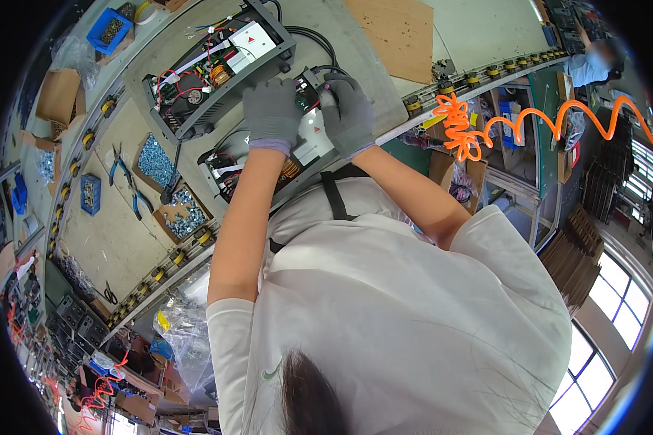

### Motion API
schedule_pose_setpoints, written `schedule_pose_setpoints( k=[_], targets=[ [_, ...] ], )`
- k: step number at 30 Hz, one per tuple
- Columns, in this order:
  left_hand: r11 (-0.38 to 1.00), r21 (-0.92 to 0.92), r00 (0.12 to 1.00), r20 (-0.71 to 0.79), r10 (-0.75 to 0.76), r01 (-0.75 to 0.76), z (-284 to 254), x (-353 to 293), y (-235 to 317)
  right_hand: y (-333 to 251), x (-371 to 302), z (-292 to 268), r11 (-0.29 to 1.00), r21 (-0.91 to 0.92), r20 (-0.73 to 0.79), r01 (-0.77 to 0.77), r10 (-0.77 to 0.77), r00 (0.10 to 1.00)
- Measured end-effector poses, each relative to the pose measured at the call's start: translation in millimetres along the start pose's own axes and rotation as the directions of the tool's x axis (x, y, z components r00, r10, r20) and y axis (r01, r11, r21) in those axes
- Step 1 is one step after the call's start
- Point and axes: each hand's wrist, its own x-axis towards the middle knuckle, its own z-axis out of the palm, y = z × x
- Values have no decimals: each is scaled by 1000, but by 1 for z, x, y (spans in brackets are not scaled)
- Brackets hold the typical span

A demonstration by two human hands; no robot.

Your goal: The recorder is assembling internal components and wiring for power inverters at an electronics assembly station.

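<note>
Both my hands wear grey gloves and work at the far end of the nearer open machine unit [313, 138], a black casing with a white plate, a copper coil and wires inside. My left hand [272, 112] is closed over the left side of that end, fingers curled; what they hold is hidden. At the right side, my right hand [347, 112] pinches near a short black cable [330, 69] that loops out by the end panel [306, 88]. A second open unit [221, 69] of the same kind lies beyond, to the left, with red wires and a white plate showing.
Left of the units are pliers [136, 196], cardboard trays of screws [183, 215] and nuts [154, 161], and a small blue bin [91, 194]. Roller tracks [159, 277] edge the bench. A cardboard sheet [393, 36] lies far right; an orange coiled hose [519, 127] hangs beside it. A person [591, 65] is farther off.
</note>
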Motion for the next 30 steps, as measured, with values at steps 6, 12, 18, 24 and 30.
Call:
schedule_pose_setpoints(
  k=[6,12,18,24,30],
  targets=[
    [1000,-17,999,-49,4,-5,7,-4,-1,0,0,-1,1000,19,6,-9,9,1000],
    [996,-82,996,-92,20,-28,23,-3,-8,-2,0,-1,1000,18,-4,10,-10,1000],
    [984,-174,989,-147,25,-51,23,1,-12,-3,0,-1,1000,13,15,9,-9,1000],
    [995,-29,995,16,95,-94,10,9,-8,-3,2,4,1000,-22,12,14,-14,1000],
    [832,-536,989,39,-143,141,6,2,-24,-2,1,-1,1000,-9,30,29,-29,999]
  ],
)
